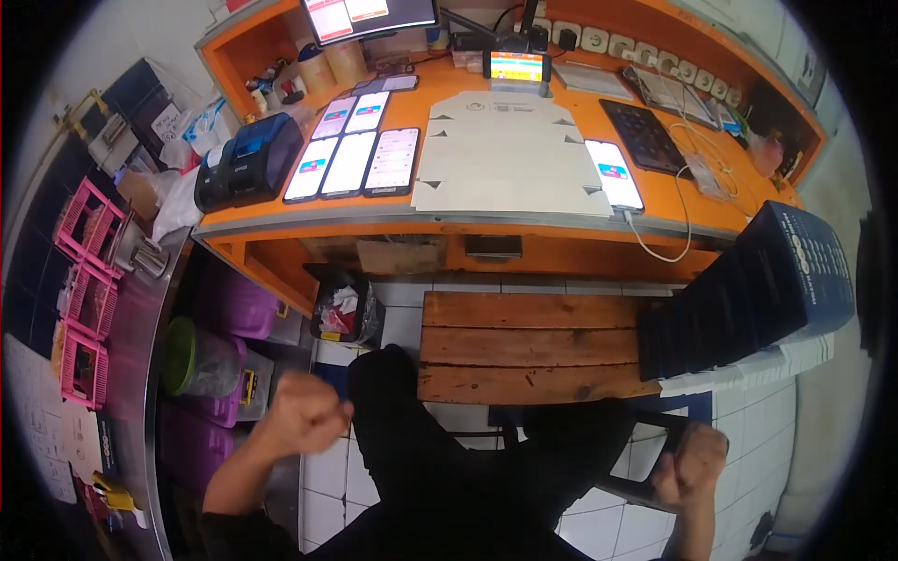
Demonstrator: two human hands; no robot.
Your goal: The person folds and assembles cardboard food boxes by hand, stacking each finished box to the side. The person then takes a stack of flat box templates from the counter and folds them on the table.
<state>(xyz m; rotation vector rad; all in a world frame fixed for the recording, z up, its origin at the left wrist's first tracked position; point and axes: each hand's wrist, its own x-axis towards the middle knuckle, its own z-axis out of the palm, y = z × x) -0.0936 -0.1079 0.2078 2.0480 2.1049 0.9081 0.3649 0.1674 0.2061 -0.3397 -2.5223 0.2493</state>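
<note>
My left hand (307,413), closed in a fist, is raised above my left thigh, with no object showing in it. Out to the other side, my right hand (694,465) is also curled into a fist, somewhat blurred, beside my right knee and apart from any object. Between my knees and the desk stands a wooden slatted bench (533,341). A flat white die-cut cardboard sheet (505,154) lies on the orange desk (393,229). Several lit phones, among them a phone (393,161), lie left of the sheet, and a charging phone (613,175) lies to its right.
A stack of dark blue boxes (739,290) stands at the bench's right end. A black printer (251,161) and monitor (369,17) are on the desk, with a dark tablet (644,136) at right. A bin (346,313) stands below; a steel counter (140,374) runs along the left.
</note>
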